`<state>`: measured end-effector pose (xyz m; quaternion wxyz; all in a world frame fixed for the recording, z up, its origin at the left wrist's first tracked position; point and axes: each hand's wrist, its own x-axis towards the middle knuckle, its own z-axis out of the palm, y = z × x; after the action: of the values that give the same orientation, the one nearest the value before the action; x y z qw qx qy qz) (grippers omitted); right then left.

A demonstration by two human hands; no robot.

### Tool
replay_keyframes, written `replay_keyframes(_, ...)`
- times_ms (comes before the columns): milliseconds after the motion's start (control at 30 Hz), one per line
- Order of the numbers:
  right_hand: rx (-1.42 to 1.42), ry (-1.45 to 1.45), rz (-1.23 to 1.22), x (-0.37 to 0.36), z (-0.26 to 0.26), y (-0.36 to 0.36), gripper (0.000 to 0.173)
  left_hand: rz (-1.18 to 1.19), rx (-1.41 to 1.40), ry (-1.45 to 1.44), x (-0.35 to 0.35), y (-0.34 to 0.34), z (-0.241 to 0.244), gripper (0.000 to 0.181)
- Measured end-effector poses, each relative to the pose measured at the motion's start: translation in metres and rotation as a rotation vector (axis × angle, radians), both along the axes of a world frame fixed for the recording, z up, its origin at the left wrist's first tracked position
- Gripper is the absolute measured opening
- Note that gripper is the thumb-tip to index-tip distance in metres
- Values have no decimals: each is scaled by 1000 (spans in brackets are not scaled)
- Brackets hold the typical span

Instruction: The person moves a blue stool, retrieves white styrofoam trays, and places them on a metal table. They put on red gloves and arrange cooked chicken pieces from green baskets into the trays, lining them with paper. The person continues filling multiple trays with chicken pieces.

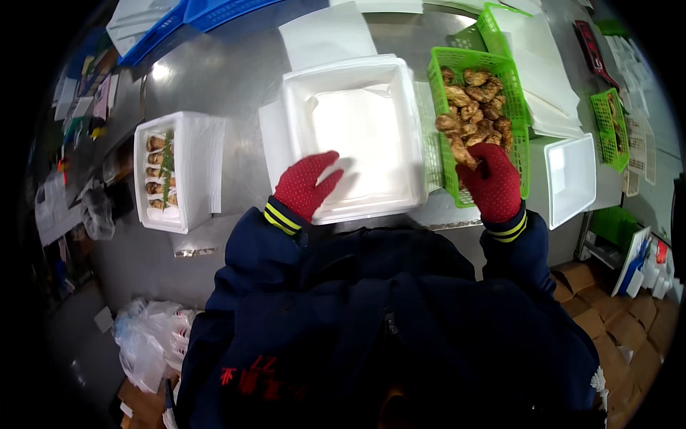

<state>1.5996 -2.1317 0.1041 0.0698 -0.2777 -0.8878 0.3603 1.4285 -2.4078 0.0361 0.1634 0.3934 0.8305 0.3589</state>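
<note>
Red dotted gloves cover both hands. My left hand (310, 185) is over the near left corner of a white foam box (415, 161) lined with white paper (353, 123); its thumb and fingers are apart with nothing between them. My right hand (493, 179) grips the lower end of a long brown mushroom (458, 142), over a green plastic basket (524, 155) that holds several more brown mushrooms (482, 91). Part of the right fingers is hidden behind the glove's back.
At left, a foam box (185, 177) holds mushrooms in a row with a green leaf sprig. An empty white foam box (572, 179) stands at right, below stacked white sheets (544, 69). Blue crates (225, 13) line the far edge of the metal table (230, 86).
</note>
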Motion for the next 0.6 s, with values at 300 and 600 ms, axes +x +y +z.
replay_keyframes(300, 122, -278, 977, -82, -138, -102, 15, -87, -178, 564, -11, 1, -20, 15)
replay_keyframes(600, -51, -452, 925, -78, -150, -85, 35, -443, -857, 87, 27, 35, -58, 24)
